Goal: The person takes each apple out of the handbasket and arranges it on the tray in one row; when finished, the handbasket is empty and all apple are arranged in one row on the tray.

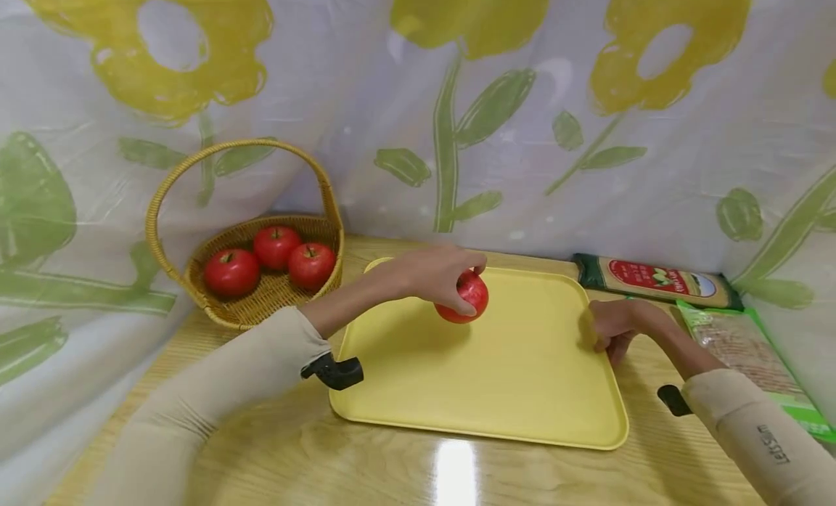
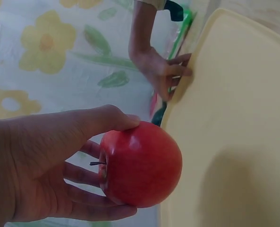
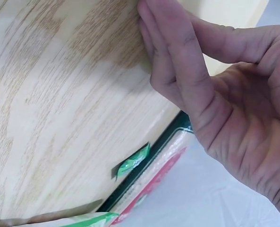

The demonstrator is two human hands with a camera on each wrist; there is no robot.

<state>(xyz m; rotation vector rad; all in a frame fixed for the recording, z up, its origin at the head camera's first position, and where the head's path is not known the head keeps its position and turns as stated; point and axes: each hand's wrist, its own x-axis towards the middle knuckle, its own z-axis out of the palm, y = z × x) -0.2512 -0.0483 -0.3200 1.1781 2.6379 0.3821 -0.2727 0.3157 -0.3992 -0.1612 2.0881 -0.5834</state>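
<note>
My left hand [image 1: 431, 275] holds a red apple [image 1: 472, 297] above the left half of a yellow tray [image 1: 509, 375]. In the left wrist view the thumb lies on one side of the apple [image 2: 144, 165] and the fingers curl round the other, its stem turned toward the palm. At the tray's right rim, my right hand [image 1: 615, 326] grips the edge between thumb and fingers. The right wrist view shows those fingers [image 3: 191, 61] bent at the tray, fingertips partly hidden.
A wicker basket [image 1: 281, 303] with a tall handle holds three red apples [image 1: 233, 273] at the back left. Behind the right hand lies a long green-ended packet [image 1: 660, 279]. A clear green-edged bag [image 1: 744, 350] is at the far right. A flowered sheet [image 1: 366, 92] hangs behind the table.
</note>
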